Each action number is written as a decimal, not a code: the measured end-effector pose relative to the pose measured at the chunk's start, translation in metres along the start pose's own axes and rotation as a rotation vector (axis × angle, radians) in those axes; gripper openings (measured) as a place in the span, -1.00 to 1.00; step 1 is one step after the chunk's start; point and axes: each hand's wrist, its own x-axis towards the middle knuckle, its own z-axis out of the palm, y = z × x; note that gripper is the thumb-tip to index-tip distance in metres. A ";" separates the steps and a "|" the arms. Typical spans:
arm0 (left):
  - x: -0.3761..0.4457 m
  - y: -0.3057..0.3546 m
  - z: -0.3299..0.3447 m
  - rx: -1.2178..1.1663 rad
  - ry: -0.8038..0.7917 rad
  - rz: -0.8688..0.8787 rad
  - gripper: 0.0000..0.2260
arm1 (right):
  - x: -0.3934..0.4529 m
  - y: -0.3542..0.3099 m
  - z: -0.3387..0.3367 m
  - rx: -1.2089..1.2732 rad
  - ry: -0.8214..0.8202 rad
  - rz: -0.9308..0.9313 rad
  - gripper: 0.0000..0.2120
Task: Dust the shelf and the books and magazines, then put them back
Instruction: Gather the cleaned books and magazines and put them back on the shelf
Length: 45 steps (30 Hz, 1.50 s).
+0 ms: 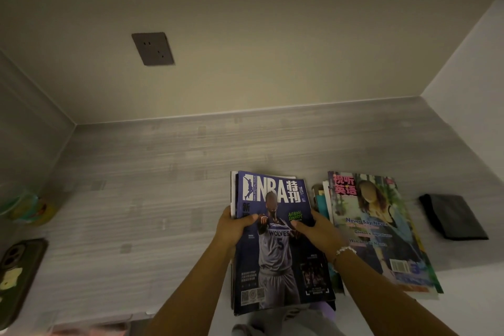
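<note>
Grey wood-grain shelf [163,172] carries a stack of magazines [275,254] topped by a blue NBA issue. Left hand [234,226] grips the stack's left edge, thumb on the cover; right hand [321,229] grips its right edge likewise. Just right of the right hand lies a second stack [381,232], and beyond it a dark cloth [452,217]. Far left of the left hand lies a phone [19,278].

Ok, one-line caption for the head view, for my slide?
Both hands, left hand and right hand, grip the NBA magazine stack on the grey shelf.
</note>
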 end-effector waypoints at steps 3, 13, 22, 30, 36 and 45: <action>-0.012 0.005 -0.005 -0.035 -0.070 0.048 -0.64 | -0.003 -0.002 -0.001 0.054 0.014 -0.037 -0.54; -0.043 0.020 -0.041 -0.104 -0.146 0.106 -0.65 | 0.000 -0.025 0.000 0.395 -0.038 -0.058 -0.66; -0.046 0.072 -0.056 0.012 -0.041 0.374 -0.65 | -0.016 -0.087 -0.008 0.359 0.110 -0.364 -0.62; -0.045 0.077 -0.059 0.057 -0.028 0.389 -0.66 | -0.019 -0.096 -0.013 0.141 0.133 -0.485 -0.53; -0.052 0.094 -0.061 0.034 -0.071 0.411 -0.72 | -0.030 -0.115 -0.022 0.224 0.054 -0.505 -0.61; -0.058 0.119 -0.056 -0.003 -0.091 0.434 -0.46 | -0.041 -0.141 -0.028 0.459 -0.073 -0.471 -0.66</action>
